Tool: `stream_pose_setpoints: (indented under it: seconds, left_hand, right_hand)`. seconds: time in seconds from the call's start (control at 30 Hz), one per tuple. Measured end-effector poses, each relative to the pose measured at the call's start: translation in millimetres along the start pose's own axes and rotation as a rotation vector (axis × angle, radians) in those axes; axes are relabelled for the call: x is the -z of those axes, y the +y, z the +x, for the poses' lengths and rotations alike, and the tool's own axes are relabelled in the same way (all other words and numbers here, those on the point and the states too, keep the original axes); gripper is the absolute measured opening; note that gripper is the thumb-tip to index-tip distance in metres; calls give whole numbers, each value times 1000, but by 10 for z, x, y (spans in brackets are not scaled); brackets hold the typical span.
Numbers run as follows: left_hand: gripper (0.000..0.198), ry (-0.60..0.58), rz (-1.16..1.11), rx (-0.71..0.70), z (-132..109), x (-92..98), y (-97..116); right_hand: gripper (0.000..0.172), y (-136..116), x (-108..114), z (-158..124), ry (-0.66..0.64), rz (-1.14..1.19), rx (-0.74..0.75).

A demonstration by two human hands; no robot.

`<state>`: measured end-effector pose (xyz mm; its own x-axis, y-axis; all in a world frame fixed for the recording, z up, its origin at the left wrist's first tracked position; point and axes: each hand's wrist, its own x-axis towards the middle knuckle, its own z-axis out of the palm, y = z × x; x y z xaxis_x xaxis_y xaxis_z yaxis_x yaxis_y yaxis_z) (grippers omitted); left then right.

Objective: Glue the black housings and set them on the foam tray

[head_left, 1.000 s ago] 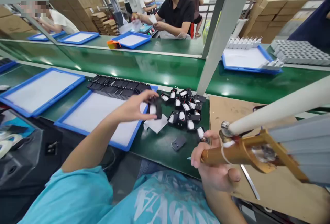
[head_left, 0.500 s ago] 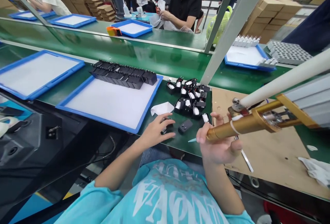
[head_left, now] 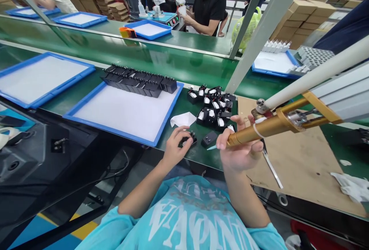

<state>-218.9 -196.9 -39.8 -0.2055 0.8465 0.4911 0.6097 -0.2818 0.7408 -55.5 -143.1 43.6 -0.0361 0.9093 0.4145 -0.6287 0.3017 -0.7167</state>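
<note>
My left hand has its thumb and fingers closed around a small black plug adapter housing at the bench's near edge; the fingers hide part of it. My right hand grips a gold-coloured dispensing gun, whose teal tapered tip points left. Just left of that tip lies a flat black cover with small holes. Behind it sits a cluster of open black housings with white parts and red wires inside. A white paper scrap lies beside the cluster.
Rows of black adapters stand along the back of a blue-rimmed tray, with another tray farther left. A brown board with a metal strip lies at right. A slanted post rises behind; co-workers sit across the bench.
My left hand has gone from spread fingers to closed around the black housing. My right hand and the dispensing gun have shifted slightly left and up in view.
</note>
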Motion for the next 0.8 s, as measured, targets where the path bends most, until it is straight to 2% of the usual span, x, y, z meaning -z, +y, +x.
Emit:
stream_pose_setpoints:
  seconds: [0.1, 0.2, 0.3, 0.47, 0.63, 0.8]
  left_hand:
    - [15, 4, -12, 71, -118, 56, -52]
    - [27, -71, 122, 41, -248, 49, -107]
    - [41, -102, 275, 75, -299, -14, -138]
    - [32, -90, 329, 99, -241, -27, -94]
    - [31, -56, 261, 25, -178, 72, 50]
    - [29, -51, 229, -13, -160, 122, 152]
  right_hand:
    - [31, 32, -34, 35, -22, 36, 23]
    - [29, 98, -107, 97, -39, 66, 31]
    - [35, 172, -196, 158, -28, 71, 22]
    - [45, 238, -284, 201, 0, 76, 13]
    - [43, 244, -304, 189, -6, 82, 18]
    - [34, 253, -299, 171, -28, 47, 37]
